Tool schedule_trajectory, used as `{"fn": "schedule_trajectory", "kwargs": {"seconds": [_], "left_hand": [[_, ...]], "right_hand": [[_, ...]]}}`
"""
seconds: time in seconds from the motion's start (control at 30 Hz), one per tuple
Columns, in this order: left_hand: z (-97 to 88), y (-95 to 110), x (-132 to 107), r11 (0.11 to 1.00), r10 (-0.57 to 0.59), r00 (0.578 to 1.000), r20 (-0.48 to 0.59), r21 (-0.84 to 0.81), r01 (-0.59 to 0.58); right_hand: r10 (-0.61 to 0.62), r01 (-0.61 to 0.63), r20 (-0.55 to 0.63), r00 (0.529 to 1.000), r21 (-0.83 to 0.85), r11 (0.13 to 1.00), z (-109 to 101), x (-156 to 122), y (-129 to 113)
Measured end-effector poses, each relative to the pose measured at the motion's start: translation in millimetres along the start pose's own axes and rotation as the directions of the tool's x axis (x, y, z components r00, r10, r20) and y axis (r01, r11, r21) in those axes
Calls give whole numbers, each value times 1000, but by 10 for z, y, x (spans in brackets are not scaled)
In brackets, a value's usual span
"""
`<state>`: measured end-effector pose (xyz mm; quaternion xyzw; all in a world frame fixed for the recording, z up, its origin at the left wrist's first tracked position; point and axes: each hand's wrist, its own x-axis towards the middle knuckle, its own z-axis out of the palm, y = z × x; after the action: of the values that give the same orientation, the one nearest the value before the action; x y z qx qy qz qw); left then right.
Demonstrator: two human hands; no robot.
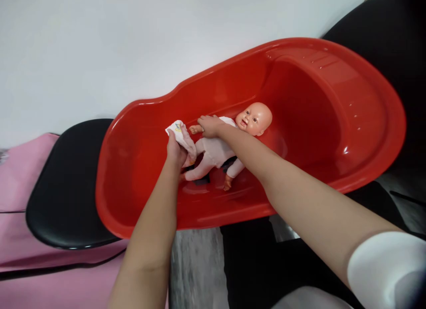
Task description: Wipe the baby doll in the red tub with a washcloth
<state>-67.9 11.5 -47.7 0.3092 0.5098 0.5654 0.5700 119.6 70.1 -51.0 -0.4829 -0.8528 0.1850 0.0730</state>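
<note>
Doll (254, 118) is lying on its back on the floor of a red baby bathtub (369, 105), its face turning upward. I am viewing its long axis as running roughly along the tub's length, the head pointing to the right and slightly away from me, the feet pointing lower left. With the left hand (177, 150) I am pinching a small cloth (182, 136) between thumb and fingers; its lower end is meeting the doll's far leg, though I cannot tell whether it is encircling it. With the right hand (212, 125) I am grasping the doll's far forearm, the doll's hand protruding beyond my fingers. The head is showing smooth, glossy and bald; a soft white bodysuit (213, 150) is covering the trunk. The tub is displaying shiny moulded plastic, a rolled rim and short raised ridges at its wide end. The cloth is bearing a coloured print, too small to read. A smooth, rounded black seat (66, 189) is extending beneath the narrow end.
</note>
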Motion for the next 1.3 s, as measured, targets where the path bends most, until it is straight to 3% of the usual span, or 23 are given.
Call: {"fn": "schedule_trajectory", "kwargs": {"seconds": [0.2,0.27,0.47,0.7,0.83,1.07,1.3], "left_hand": [[98,-70,46,994,-103,992,75,-33,106],[146,-124,89,996,-84,995,62,-18,85],[279,-331,180,971,-13,997,71,238,-4],[113,-440,199,877,257,966,34,412,-248],[79,-394,216,853,324,946,-31,442,-277],[140,-411,180,886,217,974,68,405,-225],[143,-334,171,886,191,981,-21,434,-163]], "right_hand": [[-23,21,15,1000,77,997,-76,-53,-46],[-30,28,17,999,99,995,-90,-55,-50],[-33,34,-14,999,132,991,-37,-44,25],[-47,45,10,999,97,994,14,-8,10],[-23,17,41,999,148,989,-37,-24,-20],[-40,41,-14,999,143,989,23,21,22],[9,-10,8,1000,144,990,-7,12,-9]]}}
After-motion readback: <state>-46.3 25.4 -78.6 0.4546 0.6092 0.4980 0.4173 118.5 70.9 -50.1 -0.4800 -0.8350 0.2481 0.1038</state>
